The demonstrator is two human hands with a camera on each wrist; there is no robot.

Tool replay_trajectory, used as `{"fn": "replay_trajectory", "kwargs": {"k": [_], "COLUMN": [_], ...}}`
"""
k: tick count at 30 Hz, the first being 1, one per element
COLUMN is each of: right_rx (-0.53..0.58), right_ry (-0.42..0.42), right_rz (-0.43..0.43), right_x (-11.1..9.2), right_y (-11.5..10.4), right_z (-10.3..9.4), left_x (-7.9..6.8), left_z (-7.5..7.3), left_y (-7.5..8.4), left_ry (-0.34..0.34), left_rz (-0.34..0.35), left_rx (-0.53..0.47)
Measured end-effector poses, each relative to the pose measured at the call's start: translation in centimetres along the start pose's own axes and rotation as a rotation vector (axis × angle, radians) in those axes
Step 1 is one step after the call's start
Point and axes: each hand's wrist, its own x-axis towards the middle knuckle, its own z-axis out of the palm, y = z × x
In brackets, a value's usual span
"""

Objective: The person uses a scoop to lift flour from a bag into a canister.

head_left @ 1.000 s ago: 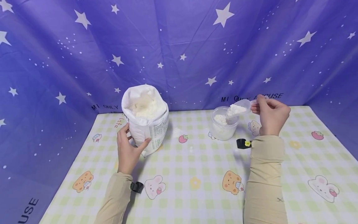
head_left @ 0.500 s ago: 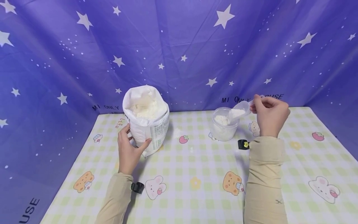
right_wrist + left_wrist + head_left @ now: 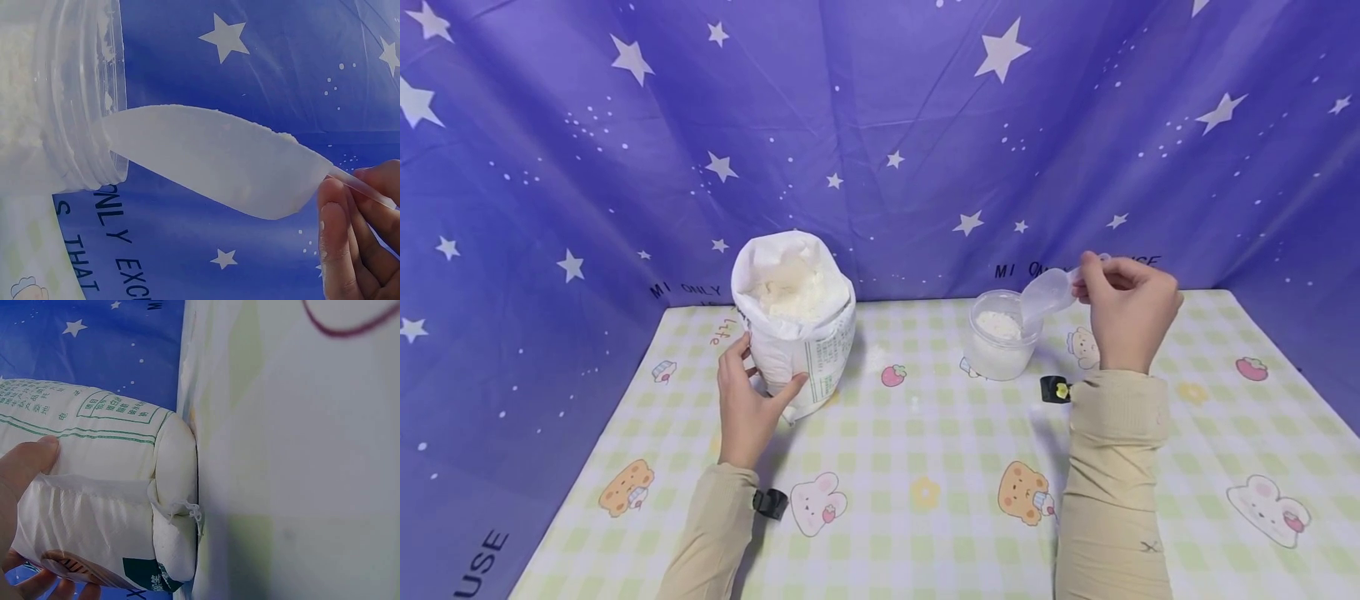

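A white bag of pale powder stands open-topped at the left of the table; green print shows on its side in the left wrist view. My left hand grips its lower side, thumb at the front and fingers round the left. At the right, my right hand pinches the thin handle of a clear plastic scoop. The scoop tilts down, its tip at the rim of a round clear plastic tub holding white powder. Traces of powder cling to the scoop's edge in the right wrist view.
A green-and-white checked cloth with cartoon prints covers the table. Behind it hangs a blue-purple curtain with white stars. A little powder is spilled on the cloth to the right of the bag.
The scoop has tipped further down, and the heap of powder in it has gone into the tub. My left hand and the bag have stayed put.
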Motion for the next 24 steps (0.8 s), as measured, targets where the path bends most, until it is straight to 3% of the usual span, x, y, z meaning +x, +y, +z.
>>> {"fn": "replay_trajectory", "kwargs": {"k": [11, 19, 24], "right_rx": [0.119, 0.375, 0.443], "right_ry": [0.028, 0.049, 0.023], "right_rz": [-0.009, -0.08, -0.1], "right_x": [-0.3, -1.4, -2.3], "right_y": [-0.5, -2.6, -4.3], "right_z": [0.1, 1.4, 2.2], "left_x": [0.1, 0.2, 0.0], "left_z": [-0.2, -0.2, -0.1], "left_y": [-0.1, 0.1, 0.1], "left_ry": [0.001, 0.001, -0.004], "left_rz": [-0.002, 0.001, -0.003], "left_rx": [0.002, -0.01, -0.019]}}
